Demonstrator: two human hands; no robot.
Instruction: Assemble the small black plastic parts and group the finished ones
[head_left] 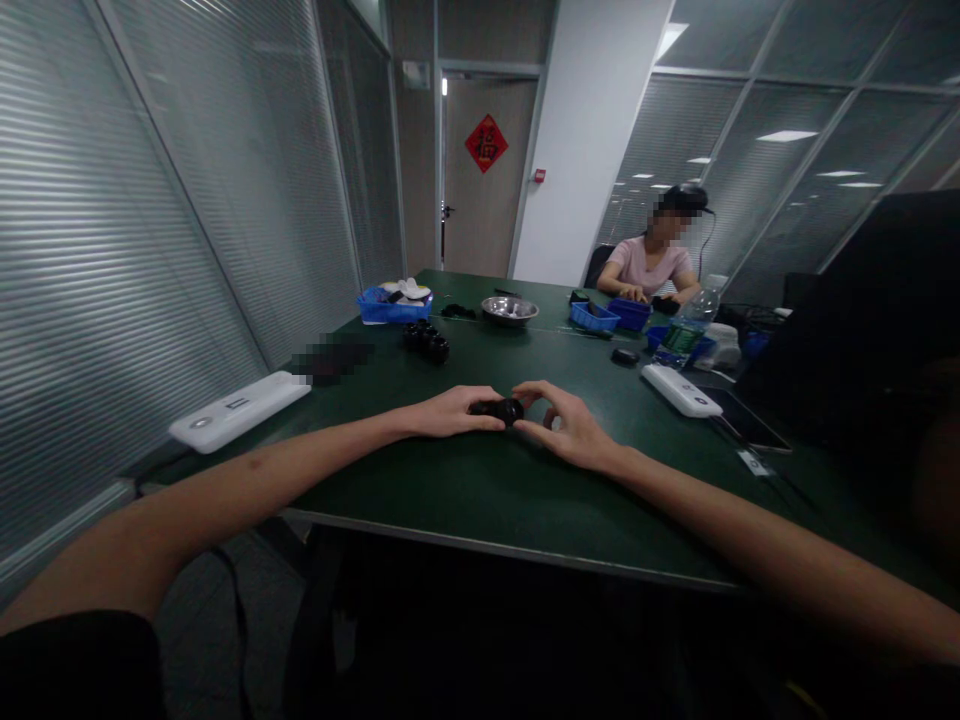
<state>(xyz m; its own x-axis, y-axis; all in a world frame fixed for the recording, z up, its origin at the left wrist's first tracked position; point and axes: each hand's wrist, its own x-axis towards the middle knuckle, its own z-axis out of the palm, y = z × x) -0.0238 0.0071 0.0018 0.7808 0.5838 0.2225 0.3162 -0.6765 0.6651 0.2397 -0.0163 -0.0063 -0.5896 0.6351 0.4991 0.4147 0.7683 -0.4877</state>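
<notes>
Both my arms reach out over a dark green table (480,490). Between my hands sits a small black rounded part (501,409), resting on or just above the tabletop. My left hand (448,411) grips its left end with curled fingers. My right hand (564,424) pinches its right end between thumb and fingertips. What the part is I cannot make out.
White power strips lie at the left (238,409) and the right (681,389). Farther back are black parts (427,340), a blue basket (394,303), a metal bowl (510,310), blue trays (609,315) and a water bottle (686,333). A person (651,262) works at the far end.
</notes>
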